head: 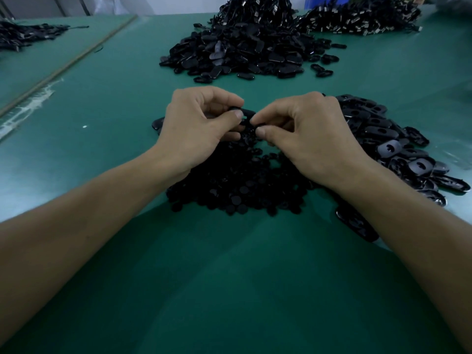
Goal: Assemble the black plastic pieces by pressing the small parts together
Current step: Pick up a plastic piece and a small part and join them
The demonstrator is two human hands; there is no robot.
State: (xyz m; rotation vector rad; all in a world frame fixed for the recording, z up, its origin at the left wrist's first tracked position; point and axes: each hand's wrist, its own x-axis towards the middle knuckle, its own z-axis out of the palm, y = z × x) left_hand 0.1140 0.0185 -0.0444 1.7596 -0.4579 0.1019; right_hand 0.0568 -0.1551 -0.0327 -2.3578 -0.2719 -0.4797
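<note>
Worktop: we look down on a green worktop (229, 290) in dim light, with a pale wall along its far edge.
Left grip: our left hand (201, 123) pinches the black oval piece (247, 114) at its left end, with the thumb on the near side and the fingers curled over the top.
Right grip: our right hand (306, 134) pinches with thumb and forefinger at the piece's right end. Whether a small part sits under the fingertips we cannot tell.
Piece: it is held between the two hands, above the far edge of the heap below.
Beneath the hands: a heap of small round parts (237, 192) lies on the worktop, and both wrists hang over it.
Right of the hands: a spread of oval plates (390, 144), each with a cut-out, reaches past our right forearm.
Left of the hands: one loose oval piece (156, 123) lies just beside the left hand.
Farther back: a large mound of black shells (237, 54) sits well apart from us.
Beyond the mound: a tall heap of cabled parts (255, 11) rises in the middle and another pile (362, 19) lies to the right.
Far left: a thin rod (69, 65) lies aslant, and a low dark pile (23, 34) lies past it.
</note>
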